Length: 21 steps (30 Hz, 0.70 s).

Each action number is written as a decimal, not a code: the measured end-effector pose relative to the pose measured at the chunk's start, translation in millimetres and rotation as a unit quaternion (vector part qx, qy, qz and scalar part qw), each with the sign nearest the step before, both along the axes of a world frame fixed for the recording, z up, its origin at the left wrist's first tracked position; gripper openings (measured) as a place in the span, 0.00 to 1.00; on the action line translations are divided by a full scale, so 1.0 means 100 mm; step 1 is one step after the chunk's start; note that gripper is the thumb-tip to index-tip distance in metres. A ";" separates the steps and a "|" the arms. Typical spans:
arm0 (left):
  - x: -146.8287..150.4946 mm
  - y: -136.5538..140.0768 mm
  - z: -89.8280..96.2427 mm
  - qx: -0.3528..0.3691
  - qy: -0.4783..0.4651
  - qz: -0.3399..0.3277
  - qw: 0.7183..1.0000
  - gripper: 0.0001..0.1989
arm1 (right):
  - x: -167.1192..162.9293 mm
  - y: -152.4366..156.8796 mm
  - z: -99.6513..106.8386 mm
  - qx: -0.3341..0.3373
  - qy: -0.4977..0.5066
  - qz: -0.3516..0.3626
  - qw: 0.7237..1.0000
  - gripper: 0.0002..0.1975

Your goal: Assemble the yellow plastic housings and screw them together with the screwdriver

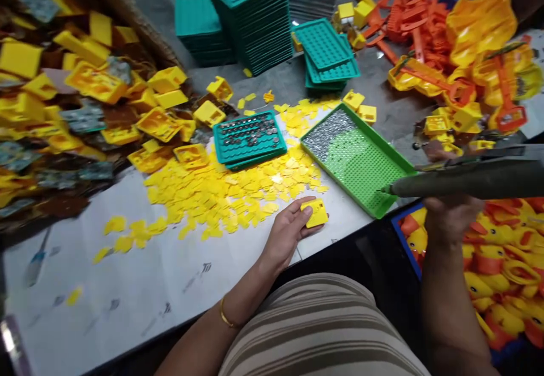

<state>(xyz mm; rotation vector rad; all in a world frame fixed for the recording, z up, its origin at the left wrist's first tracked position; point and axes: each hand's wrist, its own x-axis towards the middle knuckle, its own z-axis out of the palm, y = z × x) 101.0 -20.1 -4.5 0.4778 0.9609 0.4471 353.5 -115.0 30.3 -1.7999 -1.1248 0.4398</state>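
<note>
Pinched in my left hand [284, 233] is a small yellow plastic casing [317, 214], thumb on top and fingers beneath. My right hand [448, 220] is wrapped around a dark power screwdriver [467, 180], held level with its tip pointing left. The tip is over the near right part of a green perforated tray [382, 180]. Small silver screws [334, 129] are heaped at the tray's far left end. Left of the tray lie many thin yellow plastic pieces [238, 195], and on them sits a teal tray [229, 158] with round button cells.
A box of yellow casings [157, 124] and grey parts stands at the left. Teal trays [263, 36] are stacked at the back. Orange plastic parts [416, 19] pile up back right; a blue-rimmed crate [410, 251] of yellow duck toys is low right. A blurred screwdriver [37, 260] lies far left.
</note>
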 end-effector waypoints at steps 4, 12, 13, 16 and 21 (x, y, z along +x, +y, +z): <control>0.17 -0.05 -0.01 -0.004 0.000 -0.059 0.998 0.21 | 0.11 0.27 0.07 0.082 0.094 0.140 0.982 0.30; 0.41 -0.05 -0.06 -0.015 0.016 -0.092 0.996 0.23 | -0.09 0.85 0.11 0.211 0.112 0.041 0.970 0.14; 0.43 -0.04 -0.06 -0.016 0.015 -0.093 0.995 0.23 | -0.10 0.94 0.07 0.236 0.126 0.034 0.963 0.14; 0.47 -0.02 -0.08 -0.012 0.011 -0.103 0.995 0.24 | -0.13 1.17 -0.03 0.315 0.169 -0.007 0.934 0.12; 0.46 -0.01 -0.10 -0.014 0.010 -0.110 0.994 0.24 | -0.17 1.37 -0.10 0.340 0.152 -0.031 0.927 0.14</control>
